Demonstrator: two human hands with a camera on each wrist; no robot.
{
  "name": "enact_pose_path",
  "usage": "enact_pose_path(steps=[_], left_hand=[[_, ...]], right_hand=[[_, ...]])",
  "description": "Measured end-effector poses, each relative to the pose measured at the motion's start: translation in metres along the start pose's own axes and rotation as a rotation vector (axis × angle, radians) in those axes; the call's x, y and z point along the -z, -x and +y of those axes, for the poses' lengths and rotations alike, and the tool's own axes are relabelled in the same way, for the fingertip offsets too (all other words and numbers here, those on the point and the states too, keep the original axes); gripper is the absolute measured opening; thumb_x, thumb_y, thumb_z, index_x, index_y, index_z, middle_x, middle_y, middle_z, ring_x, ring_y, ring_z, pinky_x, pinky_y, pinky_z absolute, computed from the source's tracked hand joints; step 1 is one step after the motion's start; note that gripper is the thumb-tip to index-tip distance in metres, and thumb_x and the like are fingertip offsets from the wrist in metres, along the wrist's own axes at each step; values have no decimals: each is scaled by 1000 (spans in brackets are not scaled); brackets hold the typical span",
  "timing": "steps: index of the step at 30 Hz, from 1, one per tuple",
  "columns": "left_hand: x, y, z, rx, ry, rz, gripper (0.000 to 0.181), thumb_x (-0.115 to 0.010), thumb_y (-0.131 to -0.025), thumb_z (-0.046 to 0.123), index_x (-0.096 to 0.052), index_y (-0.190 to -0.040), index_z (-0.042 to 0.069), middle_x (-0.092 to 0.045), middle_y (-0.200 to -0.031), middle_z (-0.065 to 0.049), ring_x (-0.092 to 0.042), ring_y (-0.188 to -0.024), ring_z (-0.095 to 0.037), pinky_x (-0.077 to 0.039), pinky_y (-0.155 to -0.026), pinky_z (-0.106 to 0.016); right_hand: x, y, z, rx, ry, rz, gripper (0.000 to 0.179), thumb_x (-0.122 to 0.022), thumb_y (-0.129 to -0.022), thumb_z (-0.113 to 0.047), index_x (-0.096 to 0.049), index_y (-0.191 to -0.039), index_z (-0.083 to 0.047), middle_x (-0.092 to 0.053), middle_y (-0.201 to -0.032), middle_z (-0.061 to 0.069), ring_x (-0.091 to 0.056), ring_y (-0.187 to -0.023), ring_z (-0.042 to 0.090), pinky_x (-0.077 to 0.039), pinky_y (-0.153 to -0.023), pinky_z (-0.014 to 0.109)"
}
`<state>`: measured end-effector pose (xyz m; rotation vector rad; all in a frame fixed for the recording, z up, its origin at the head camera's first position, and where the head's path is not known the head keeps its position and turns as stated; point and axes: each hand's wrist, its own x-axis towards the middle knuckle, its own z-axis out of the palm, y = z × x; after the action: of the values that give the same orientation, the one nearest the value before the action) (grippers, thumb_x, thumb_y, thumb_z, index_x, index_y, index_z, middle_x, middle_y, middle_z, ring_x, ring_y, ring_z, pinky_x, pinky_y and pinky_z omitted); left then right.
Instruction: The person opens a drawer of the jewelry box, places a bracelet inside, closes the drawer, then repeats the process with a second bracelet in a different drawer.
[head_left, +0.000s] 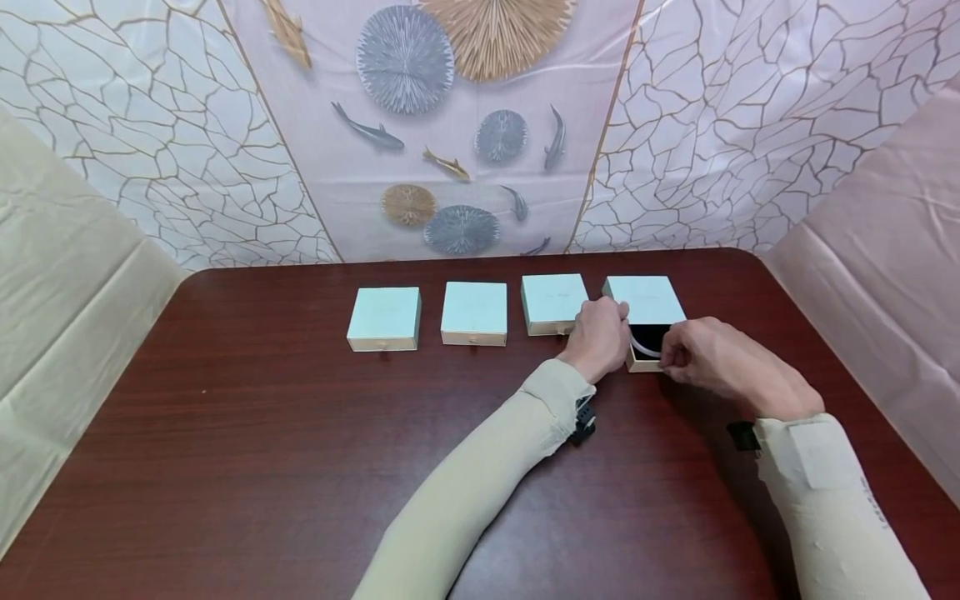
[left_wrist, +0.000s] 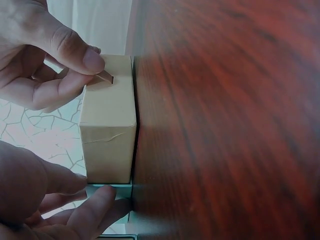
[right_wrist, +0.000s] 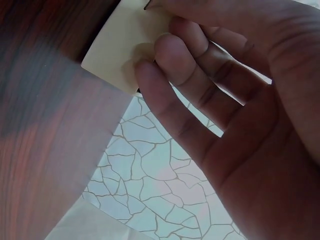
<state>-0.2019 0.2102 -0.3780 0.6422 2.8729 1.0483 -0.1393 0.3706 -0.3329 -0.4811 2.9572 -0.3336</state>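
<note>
The rightmost box, a pale mint drawer box [head_left: 647, 300], has its cream drawer [head_left: 643, 366] pulled partly out toward the front. Black lining shows inside, with a curved white band [head_left: 642, 348] like a bangle lying on it. My left hand [head_left: 597, 337] grips the sleeve by its left side; in the left wrist view the fingertips [left_wrist: 102, 196] sit at the sleeve's front edge. With thumb and forefinger, my right hand [head_left: 720, 358] pinches the small ribbon tab [left_wrist: 106, 76] on the drawer's front. That hand's other fingers [right_wrist: 175, 60] overlap the drawer front in the right wrist view.
Three more mint drawer boxes stand in a row to the left: one far left [head_left: 384, 312], another [head_left: 474, 308] beside it, and a third [head_left: 553, 298] close by my left hand. All three are closed. The dark red wooden table [head_left: 300, 467] meets patterned cloth [head_left: 465, 150] behind.
</note>
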Motion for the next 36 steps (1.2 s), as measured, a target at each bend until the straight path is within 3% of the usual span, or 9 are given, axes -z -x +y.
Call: enact_pose_path(steps=[8,16,24,31,36], left_hand=[[-1,0,1,10,0,-10,42,-50,-105,15,-61,-64,19,-63,-65,1,-70,-76,-16,-46,-60,-18],[0,1,1,6,5,-17,45,-49,-105,15,-50,-60,18,-59,-63,0,-67,-72,-15,-45,-59,-18],[0,-1,0,8,-11,-3,45,-49,-106,17,-54,-61,19,-64,-67,0,-71,-78,-17,-48,-62,-19],[-1,-1,-1,8,11,-9,52,-44,-109,21,-47,-57,17,-54,-56,-2,-66,-67,-16,-45,-59,-19],[-1,-1,-1,0,-4,-13,50,-44,-109,20,-51,-60,18,-56,-58,-1,-66,-67,-16,-45,-58,-18]], right_hand=[[-1,0,1,-21,11,-18,12,-73,-82,-3,-75,-81,-15,-66,-76,-7,-56,-73,11,-48,-65,28],[-1,1,2,-25,18,4,11,-72,-81,-4,-75,-81,-15,-66,-75,-7,-56,-72,11,-48,-66,29],[-1,0,2,-21,14,25,10,-70,-83,-5,-75,-83,-14,-68,-77,-7,-59,-74,10,-51,-68,30],[-2,2,3,-26,9,32,11,-68,-84,-5,-74,-84,-14,-67,-77,-7,-59,-74,10,-51,-68,29],[-3,1,4,-12,10,51,11,-67,-82,-4,-74,-82,-14,-66,-75,-7,-58,-73,10,-50,-67,28]])
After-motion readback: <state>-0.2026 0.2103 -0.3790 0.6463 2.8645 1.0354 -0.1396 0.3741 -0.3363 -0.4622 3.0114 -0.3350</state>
